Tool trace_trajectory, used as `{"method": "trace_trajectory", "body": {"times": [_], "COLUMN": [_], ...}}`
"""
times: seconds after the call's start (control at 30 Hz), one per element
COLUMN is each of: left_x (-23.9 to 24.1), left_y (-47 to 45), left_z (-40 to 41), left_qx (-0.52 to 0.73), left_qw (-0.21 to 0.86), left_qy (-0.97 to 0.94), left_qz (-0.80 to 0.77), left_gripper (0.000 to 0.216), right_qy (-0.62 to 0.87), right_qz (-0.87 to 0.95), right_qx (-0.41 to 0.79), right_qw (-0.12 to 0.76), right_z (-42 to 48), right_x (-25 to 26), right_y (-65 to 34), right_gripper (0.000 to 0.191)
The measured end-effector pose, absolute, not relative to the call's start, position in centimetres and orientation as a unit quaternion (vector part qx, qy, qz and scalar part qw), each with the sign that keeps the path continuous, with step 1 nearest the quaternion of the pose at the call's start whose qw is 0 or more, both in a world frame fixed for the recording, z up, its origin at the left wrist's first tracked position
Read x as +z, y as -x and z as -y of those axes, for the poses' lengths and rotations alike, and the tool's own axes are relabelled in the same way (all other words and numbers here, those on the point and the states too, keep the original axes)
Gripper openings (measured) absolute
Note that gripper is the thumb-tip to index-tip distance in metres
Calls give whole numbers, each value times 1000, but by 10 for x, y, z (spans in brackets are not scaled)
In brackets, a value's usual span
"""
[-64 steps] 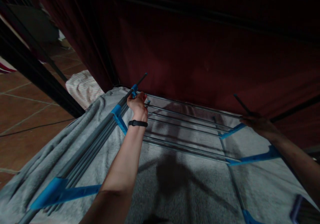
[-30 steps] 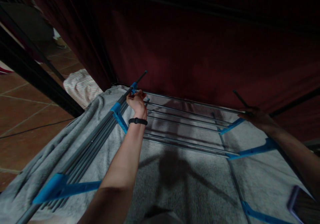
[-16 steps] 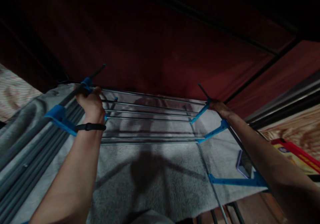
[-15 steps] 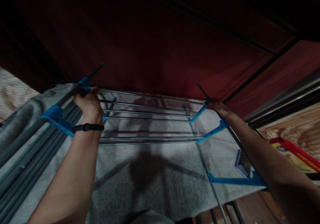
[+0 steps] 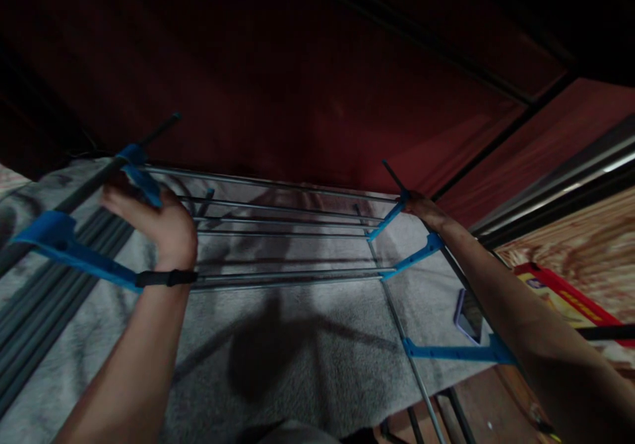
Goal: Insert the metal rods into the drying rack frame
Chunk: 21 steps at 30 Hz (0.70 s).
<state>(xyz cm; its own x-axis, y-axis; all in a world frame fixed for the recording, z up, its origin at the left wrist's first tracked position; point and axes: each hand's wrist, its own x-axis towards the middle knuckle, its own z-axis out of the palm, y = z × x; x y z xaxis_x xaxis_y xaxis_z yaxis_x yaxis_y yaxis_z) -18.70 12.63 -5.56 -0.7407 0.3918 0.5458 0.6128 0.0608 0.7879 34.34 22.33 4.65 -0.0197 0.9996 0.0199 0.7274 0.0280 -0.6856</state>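
Note:
A rack of grey metal tubes (image 5: 278, 234) joined by blue plastic brackets stretches between my hands. On the left, my left hand (image 5: 166, 225) sits just under the top left bracket (image 5: 143, 180), slightly blurred, its fingers stretched towards the left upright tube (image 5: 86, 189). A second left bracket (image 5: 74, 252) lies nearer me, beside my wrist with its dark band. My right hand (image 5: 425, 209) is closed around the top right bracket (image 5: 389, 218) where it meets the right upright tube (image 5: 455, 268); its fingertips are partly hidden. Lower right brackets (image 5: 411, 259) are fixed along that upright.
Under the rack lies a grey cloth (image 5: 297, 378). Several loose grey tubes (image 5: 54, 305) rest at the left. A phone (image 5: 469, 316) and a red-and-yellow box (image 5: 565, 302) are at the right. A dark red panel (image 5: 297, 120) stands close behind.
My left hand has loosened from the top left bracket and its fingers have straightened. The view has shifted a little. My right hand keeps its hold.

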Motion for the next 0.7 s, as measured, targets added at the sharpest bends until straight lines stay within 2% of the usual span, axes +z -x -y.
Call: {"method": "trace_trajectory", "body": {"times": [0.07,0.13,0.27,0.4,0.57,0.7], "left_x": [-53,-42,-15,-5,-7,-5], "left_y": [158,129,87,80,86,85], "left_z": [-114,-111,-139,-169,-169,-166], "left_qx": [-582,-523,-455,-403,-263,-232], "left_qw": [152,161,77,33,125,153], "left_qy": [397,566,752,784,808,811], "left_qz": [694,616,471,471,512,515], "left_gripper": [57,49,45,34,36,39], "right_qy": [650,646,653,665,653,646], "right_qz": [667,673,661,660,663,655], "right_qx": [252,251,255,232,240,259], "right_qw": [263,258,267,260,277,294], "right_z": [-226,-229,-230,-225,-221,-224], "right_x": [44,42,40,41,43,42], "right_y": [-345,-346,-346,-346,-341,-339], "right_gripper": [22,23,20,14,18,23]}}
